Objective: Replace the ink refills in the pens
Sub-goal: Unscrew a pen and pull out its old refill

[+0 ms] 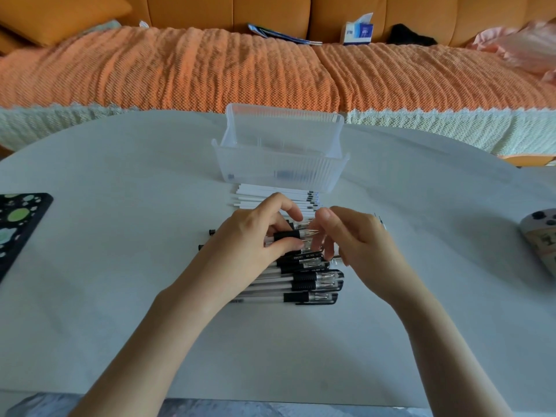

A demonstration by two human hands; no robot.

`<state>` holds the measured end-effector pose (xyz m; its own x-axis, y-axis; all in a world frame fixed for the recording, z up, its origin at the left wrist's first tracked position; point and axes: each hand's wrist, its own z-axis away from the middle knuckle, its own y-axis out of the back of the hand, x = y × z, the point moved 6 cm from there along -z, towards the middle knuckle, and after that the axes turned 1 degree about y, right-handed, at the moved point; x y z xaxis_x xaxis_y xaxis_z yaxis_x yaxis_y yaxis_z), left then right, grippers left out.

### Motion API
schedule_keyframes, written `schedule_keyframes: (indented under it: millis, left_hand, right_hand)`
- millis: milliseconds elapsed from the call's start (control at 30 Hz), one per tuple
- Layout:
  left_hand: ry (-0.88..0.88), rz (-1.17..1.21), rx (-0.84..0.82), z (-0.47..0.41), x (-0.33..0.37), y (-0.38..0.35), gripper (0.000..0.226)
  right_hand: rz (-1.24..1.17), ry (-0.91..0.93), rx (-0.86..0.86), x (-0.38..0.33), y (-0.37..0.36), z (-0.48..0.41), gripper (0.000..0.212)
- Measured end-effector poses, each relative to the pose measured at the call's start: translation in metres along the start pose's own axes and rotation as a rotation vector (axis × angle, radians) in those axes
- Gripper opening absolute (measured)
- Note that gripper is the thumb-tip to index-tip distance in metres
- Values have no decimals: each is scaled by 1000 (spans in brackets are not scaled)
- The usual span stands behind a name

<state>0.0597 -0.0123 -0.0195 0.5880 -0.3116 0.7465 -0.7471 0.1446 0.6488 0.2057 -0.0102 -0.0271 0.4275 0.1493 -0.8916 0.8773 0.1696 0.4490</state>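
1. A hurried twist could let the pen's [288, 235] small tip section slip and drop among the capped pens [313, 284] lying directly beneath both hands on the table [120, 266].
2. The left hand [255, 236] grips the pen's black sleeve, holding it level.
3. The right hand [355, 239] pinches its tip, fingers curled.
4. White refills [270, 194] lie just beyond the hands.

The light is soft, even daylight, fairly bright and without glare. On the white table [120, 266], pale shadows lie to the right of the clear plastic container [279, 173]. The row of pens [313, 278] in the centre is the sharpest part. Toward the edges the orange sofa [180, 76] bends and smears, and the pink cloth [523, 46] is blurred.
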Motion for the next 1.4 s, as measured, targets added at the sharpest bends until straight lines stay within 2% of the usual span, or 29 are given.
schedule_keyframes:
  millis: [100,133,333,600,767,933,1100,1200,1400]
  left_hand:
    - [-3,18,5,0,-1,1,27]
    - [-5,18,5,0,-1,1,27]
    - [-10,-18,46,0,0,-1,26]
    - [30,-41,96,0,-2,4,19]
    - [19,-117,112,1,-5,11,12]
    - [10,-60,88,1,-4,12,10]
    - [-12,-38,49,2,-2,8,18]
    - [-15,-39,50,2,-3,10,19]
    - [-3,-66,79,2,-3,14,19]
  right_hand:
    - [-56,15,-43,-3,-1,1,6]
    - [-63,20,-41,-3,-1,1,4]
    - [-51,-4,48,2,1,-1,15]
    - [20,9,142,4,20,0,16]
    - [229,14,1,12,38,8,5]
    - [462,50,-151,27,38,13,21]
    - [562,90,-161,35,31,11,17]
    - [525,80,-133,32,38,12,17]
    - [214,44,-15,14,52,14,14]
